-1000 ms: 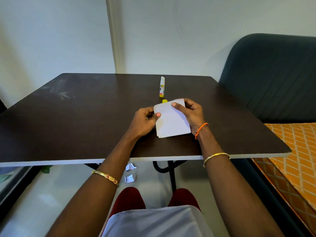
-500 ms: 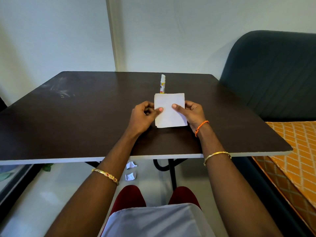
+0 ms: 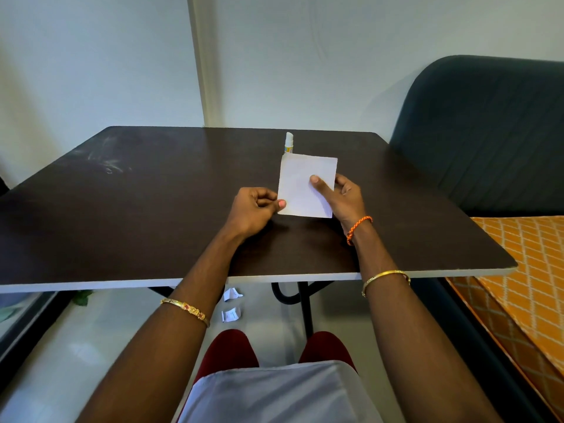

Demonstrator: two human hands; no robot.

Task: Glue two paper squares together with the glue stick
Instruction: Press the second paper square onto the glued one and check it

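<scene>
A white paper square (image 3: 300, 190) is held tilted up above the dark table (image 3: 137, 209); whether it is one sheet or two I cannot tell. My right hand (image 3: 343, 198) grips its right side, thumb across the front and fingers behind. My left hand (image 3: 254, 209) pinches the lower left corner with curled fingers. A white and yellow glue stick (image 3: 289, 142) stands upright just behind the paper, which hides the stick's lower part.
A dark teal sofa back (image 3: 488, 132) rises right of the table, above an orange patterned cushion (image 3: 525, 270). Two paper scraps (image 3: 231, 305) lie on the floor under the table by the black table leg (image 3: 305, 306). A wall stands close behind.
The paper has risen from lying nearly flat on the table to a raised, tilted pose farther from me, now covering the glue stick's base. Both hands moved forward with it.
</scene>
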